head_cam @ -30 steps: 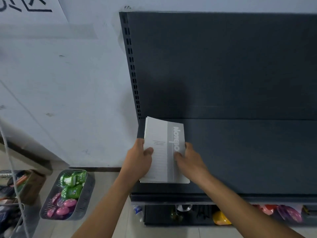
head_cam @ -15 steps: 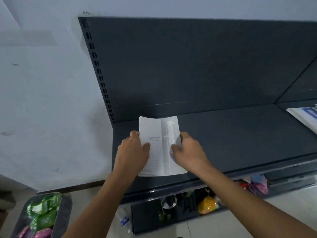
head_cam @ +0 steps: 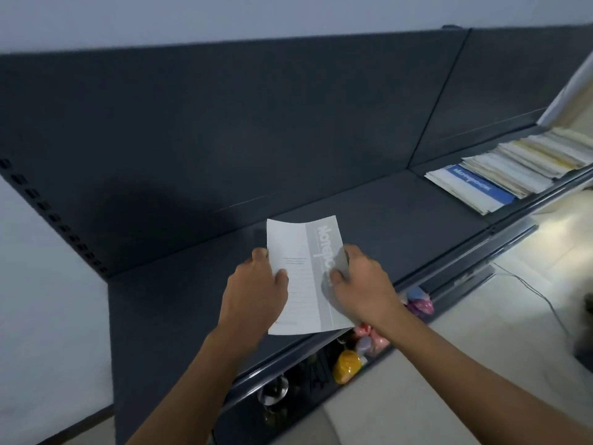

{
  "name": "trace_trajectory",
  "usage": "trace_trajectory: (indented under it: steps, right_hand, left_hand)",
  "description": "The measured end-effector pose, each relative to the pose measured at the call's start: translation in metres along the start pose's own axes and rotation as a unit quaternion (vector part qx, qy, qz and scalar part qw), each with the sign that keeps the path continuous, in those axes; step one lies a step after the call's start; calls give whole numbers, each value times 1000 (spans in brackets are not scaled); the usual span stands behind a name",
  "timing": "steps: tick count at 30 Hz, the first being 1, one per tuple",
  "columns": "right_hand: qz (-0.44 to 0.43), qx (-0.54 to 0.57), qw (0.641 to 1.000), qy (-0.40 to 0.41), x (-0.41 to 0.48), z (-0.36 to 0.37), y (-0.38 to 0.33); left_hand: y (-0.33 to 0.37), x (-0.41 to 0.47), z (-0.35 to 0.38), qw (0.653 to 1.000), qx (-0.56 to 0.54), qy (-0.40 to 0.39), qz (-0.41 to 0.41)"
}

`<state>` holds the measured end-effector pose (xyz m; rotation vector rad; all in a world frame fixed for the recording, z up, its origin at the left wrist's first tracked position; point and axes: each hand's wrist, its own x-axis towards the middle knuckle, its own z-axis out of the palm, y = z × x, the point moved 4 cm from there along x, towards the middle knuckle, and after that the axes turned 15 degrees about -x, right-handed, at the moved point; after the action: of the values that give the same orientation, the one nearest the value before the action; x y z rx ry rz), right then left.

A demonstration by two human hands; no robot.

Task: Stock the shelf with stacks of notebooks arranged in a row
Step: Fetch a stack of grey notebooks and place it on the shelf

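Held notebook stack (head_cam: 301, 274) carried rightward from shelf (head_cam: 192, 300) left end, row of notebooks (head_cam: 513, 168) now in view

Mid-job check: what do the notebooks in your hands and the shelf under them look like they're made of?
Notebooks: paper with thin soft covers, matte white and grey; the far edge curves while the left hand and right hand grip the sides. Shelf: likely painted sheet metal, matte dark grey, judging by the slotted upright at its left end.

Yellow object (head_cam: 346, 366), pink packets (head_cam: 418, 304), shiny metal cup (head_cam: 272, 388), thin floor cable (head_cam: 531, 289)
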<state>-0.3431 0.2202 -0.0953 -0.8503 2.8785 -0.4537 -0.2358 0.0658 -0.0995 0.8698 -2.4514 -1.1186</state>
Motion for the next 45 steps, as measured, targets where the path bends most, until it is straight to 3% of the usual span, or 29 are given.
trace_trajectory:
  steps: [19, 35, 45]
  right_hand:
    - [110, 16, 990, 89, 32, -104, 306]
    - [251, 28, 962, 103, 99, -158, 472]
    - [312, 25, 942, 126, 150, -199, 550]
  left_hand:
    - [237, 51, 245, 990, 29, -100, 91]
    - [358, 143, 418, 966, 33, -204, 158]
    - [440, 199, 494, 945, 31, -219, 240]
